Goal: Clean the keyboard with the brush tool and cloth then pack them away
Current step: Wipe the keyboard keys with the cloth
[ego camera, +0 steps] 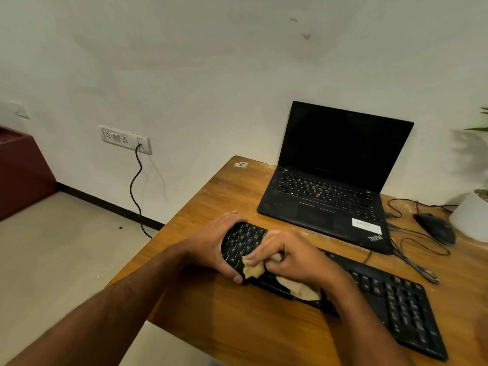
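Left hand: the left hand [211, 244] wraps round the left end of the keyboard [390, 297], fingers curled over the far edge and thumb on the near edge, steadying it.
Right hand: the right hand [293, 257] is bunched tight on the cloth [254, 268], pressing it onto the keys at the left part of the board; a beige fold of the cloth also shows under the heel of the hand at the near edge.
Keyboard: black, lying aslant on the near part of the table [237, 323], its right end running toward the lower right corner.
Brush tool: not seen anywhere in view; I cannot tell where it is.
Progress: my reading is that the cloth wipe is under way at the left end, and whether the brushing is done cannot be told from here. The rest of the keys to the right, and packing the brush and cloth away, look to be still ahead; no case or pouch for them shows.
Further back: an open laptop [330, 186] with a dark screen stands just behind the keyboard, a black mouse [435, 228] with its tangled cable to its right, and a white plant pot [472, 217] at the right edge.
Wall: a socket plate [124, 138] with a black cord hanging down.
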